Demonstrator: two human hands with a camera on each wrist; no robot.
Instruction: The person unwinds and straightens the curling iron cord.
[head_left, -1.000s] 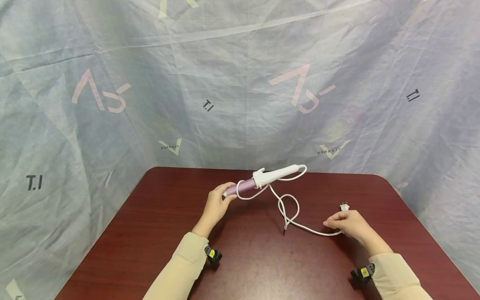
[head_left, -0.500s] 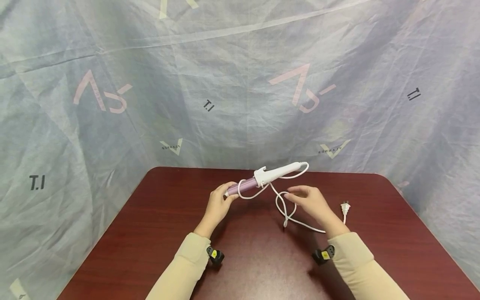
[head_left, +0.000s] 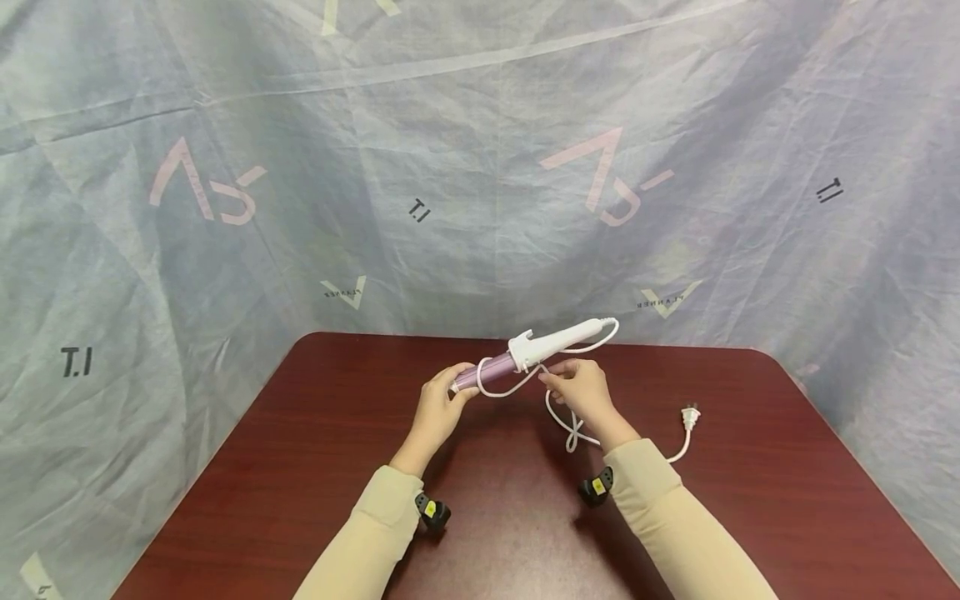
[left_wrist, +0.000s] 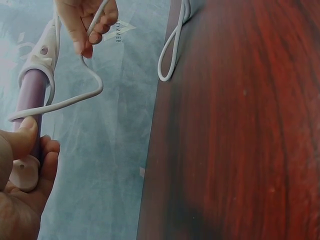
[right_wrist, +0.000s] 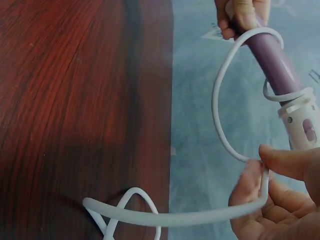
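Note:
A curling iron (head_left: 551, 344) with a white handle and a purple barrel (right_wrist: 275, 62) is held up above the table, tilted with its handle end higher. My left hand (head_left: 441, 406) grips it by the barrel's tip, thumb on one side and fingers on the other in the left wrist view. The white cord (left_wrist: 75, 101) loops loosely around the barrel. Just below the handle, my right hand (head_left: 587, 392) pinches that cord between thumb and fingers. Beyond the pinch, the cord hangs down in a crossed loop (right_wrist: 135, 212).
The cord's two-pin plug (head_left: 690, 417) lies on the dark red wooden table (head_left: 517, 533), right of the right hand. A grey printed cloth (head_left: 480, 167) hangs behind the table and along its sides. Each wrist wears a small black camera (head_left: 596, 487).
My right hand has left the cord near the plug, moved left and up, and now pinches the cord near the curling iron. The left hand keeps its grip, almost still.

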